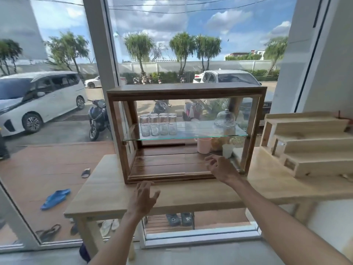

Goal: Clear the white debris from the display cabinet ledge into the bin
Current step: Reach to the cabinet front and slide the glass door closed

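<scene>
A wood-and-glass display cabinet [186,91] stands on a pale wooden table [107,190] in front of a large window. My right hand [219,167] hovers at the cabinet's lower right front, over its bottom ledge [166,175], fingers spread and empty. My left hand [142,197] is open above the table just in front of the ledge's left part. I cannot make out any white debris on the ledge, and no bin is in view.
Inside, several glass jars [158,124] and a glass dome [225,121] sit on the glass shelf; a pink cup [204,145] and a white cup [227,150] stand on the cabinet floor. A stepped wooden riser [313,146] stands at the right. Shoes lie below the table.
</scene>
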Available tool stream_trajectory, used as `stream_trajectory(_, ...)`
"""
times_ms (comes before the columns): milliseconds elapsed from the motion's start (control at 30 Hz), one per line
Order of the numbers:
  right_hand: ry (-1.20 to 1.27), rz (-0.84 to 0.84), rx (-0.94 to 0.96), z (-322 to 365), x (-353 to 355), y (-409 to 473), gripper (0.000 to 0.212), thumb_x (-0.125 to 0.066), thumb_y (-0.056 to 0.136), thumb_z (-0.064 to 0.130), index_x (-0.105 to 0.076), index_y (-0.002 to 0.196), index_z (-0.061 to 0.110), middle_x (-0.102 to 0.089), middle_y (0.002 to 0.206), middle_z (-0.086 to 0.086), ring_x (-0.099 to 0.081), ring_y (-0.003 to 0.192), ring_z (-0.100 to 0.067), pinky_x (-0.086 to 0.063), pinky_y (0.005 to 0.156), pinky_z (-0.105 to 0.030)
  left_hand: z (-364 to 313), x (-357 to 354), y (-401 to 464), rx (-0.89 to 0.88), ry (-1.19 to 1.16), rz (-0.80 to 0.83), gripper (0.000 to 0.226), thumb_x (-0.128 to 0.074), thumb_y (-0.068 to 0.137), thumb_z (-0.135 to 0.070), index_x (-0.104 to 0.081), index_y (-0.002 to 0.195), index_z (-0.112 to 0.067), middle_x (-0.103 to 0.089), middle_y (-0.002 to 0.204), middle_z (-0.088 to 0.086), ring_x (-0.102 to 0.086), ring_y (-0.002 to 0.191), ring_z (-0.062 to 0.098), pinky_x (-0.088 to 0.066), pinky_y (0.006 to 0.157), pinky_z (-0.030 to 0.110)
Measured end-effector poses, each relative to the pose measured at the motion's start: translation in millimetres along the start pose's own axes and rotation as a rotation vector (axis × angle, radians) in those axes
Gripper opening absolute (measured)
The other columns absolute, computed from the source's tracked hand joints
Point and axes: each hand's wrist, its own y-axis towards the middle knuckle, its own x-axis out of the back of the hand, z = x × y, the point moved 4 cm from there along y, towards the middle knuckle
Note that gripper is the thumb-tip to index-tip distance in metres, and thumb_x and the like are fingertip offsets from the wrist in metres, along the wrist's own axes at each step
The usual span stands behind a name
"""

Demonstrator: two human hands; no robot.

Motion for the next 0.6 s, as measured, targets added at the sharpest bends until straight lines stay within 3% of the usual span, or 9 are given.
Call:
stream_trajectory(133, -0.009, -0.117, 0.057, -8, 20, 11, 0.026, -0.064, 0.087, 0.032, -0.066, 0.113, 0.028, -0.069, 0.106, 0.005, -0.066, 0.093, -0.017, -0.055, 0.085, -0.04, 7, -32, -18, -0.039, 0.116, 0.144, 0.061, -0.041, 0.097, -0.054, -0.037, 0.144, -0.014, -0.033, 0.158, 0.009, -0.029, 0.146, 0.026, -0.031, 0.117, 0.042)
stream_trajectory(200, -0.003, -0.207, 0.099, -9, 29, 22, 0.03, -0.065, 0.086, 0.029, -0.063, 0.115, 0.031, -0.063, 0.116, 0.002, -0.062, 0.104, -0.019, -0.054, 0.087, -0.039, 8, -41, -23, -0.02, 0.153, 0.194, 0.078, -0.015, 0.095, -0.064, -0.022, 0.153, -0.012, -0.018, 0.165, 0.011, -0.011, 0.153, 0.024, -0.014, 0.124, 0.039)
stream_trajectory(300, -0.011, -0.308, 0.129, -8, 38, 33, 0.042, -0.066, 0.085, 0.023, -0.056, 0.126, 0.028, -0.049, 0.131, -0.006, -0.047, 0.125, -0.024, -0.051, 0.091, -0.043, 13, -47, -24, -0.014, 0.234, 0.193, 0.106, 0.02, 0.074, -0.072, -0.007, 0.157, -0.012, -0.004, 0.167, 0.008, 0.002, 0.154, 0.019, 0.001, 0.124, 0.036)
stream_trajectory(433, -0.094, -0.423, 0.151, -13, 49, 41, 0.053, -0.067, 0.084, 0.021, -0.048, 0.134, 0.024, -0.035, 0.147, -0.012, -0.037, 0.136, -0.033, -0.047, 0.097, -0.047, 11, -52, -24, -0.003, 0.276, 0.187, 0.111, 0.028, 0.069, -0.071, -0.003, 0.157, -0.012, 0.001, 0.167, 0.007, 0.007, 0.153, 0.02, 0.006, 0.124, 0.037)
stream_trajectory(600, -0.175, -0.424, 0.18, -27, 34, 42, 0.074, -0.069, 0.086, 0.017, -0.033, 0.15, 0.024, -0.016, 0.163, -0.011, -0.022, 0.148, -0.034, -0.041, 0.108, -0.05, 12, -56, -24, 0.017, 0.277, 0.196, 0.11, 0.028, 0.069, -0.072, -0.002, 0.157, -0.013, 0.002, 0.167, 0.006, 0.007, 0.153, 0.019, 0.005, 0.124, 0.038)
